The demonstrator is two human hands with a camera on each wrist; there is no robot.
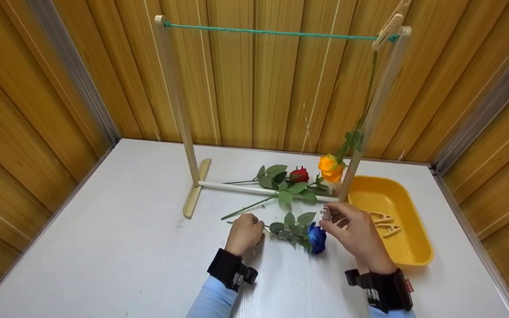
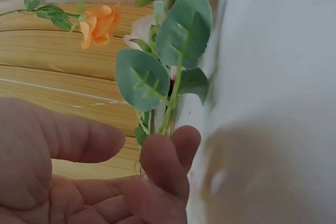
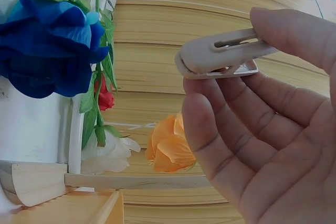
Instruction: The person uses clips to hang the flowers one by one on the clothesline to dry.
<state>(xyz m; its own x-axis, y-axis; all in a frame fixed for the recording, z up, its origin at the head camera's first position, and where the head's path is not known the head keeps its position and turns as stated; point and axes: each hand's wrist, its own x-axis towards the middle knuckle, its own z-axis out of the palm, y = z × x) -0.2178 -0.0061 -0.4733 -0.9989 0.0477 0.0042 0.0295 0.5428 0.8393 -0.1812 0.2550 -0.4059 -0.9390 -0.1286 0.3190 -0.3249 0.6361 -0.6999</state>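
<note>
A blue rose (image 1: pixel 317 238) with green leaves lies on the table between the hands. At its stem end is the left hand (image 1: pixel 245 232), thumb apart from the bent fingers (image 2: pixel 163 163); the stem runs behind these fingertips in the left wrist view. The right hand (image 1: pixel 358 232), just right of the bloom, pinches a pale clothespin (image 3: pixel 223 53) between thumb and fingers. From a teal cord (image 1: pixel 272 32) an orange rose (image 1: pixel 331 168) hangs head down, its stem held by another clothespin (image 1: pixel 388 32).
The cord spans two wooden posts (image 1: pixel 177 97) joined by a white bar (image 1: pixel 237 187). A red rose (image 1: pixel 299 175) and a white rose (image 3: pixel 107 153) lie near that bar. Right of the stand, a yellow tray (image 1: pixel 413 212) contains clothespins (image 1: pixel 389 229). Wood-patterned walls (image 1: pixel 276 88) enclose the table.
</note>
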